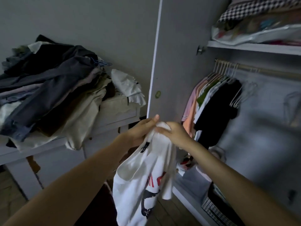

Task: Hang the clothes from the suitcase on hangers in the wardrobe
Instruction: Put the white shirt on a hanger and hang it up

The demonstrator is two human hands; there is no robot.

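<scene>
Dark and beige garments lay in a heap of clothes [48,88] across the grey table [117,115] on the left, with a crumpled white piece [128,87] at its right end and a blue wire hanger [102,63] poking out on top. Right of that stood the open wardrobe door [175,62]. In front of its lower edge the left hand [141,129] and right hand [175,132] met, both pinching the bunched top of a white T-shirt [143,180]; the shirt hung down between the forearms, showing a black neck label and a red and black print. Further right, inside the wardrobe, pink, peach, green, white and black tops [211,105] hung close together on the rail [267,70], with bare hangers [244,95] just beside them. Above, a shelf [244,47] carried a plastic-wrapped bundle [254,28] and checked fabric.
</scene>
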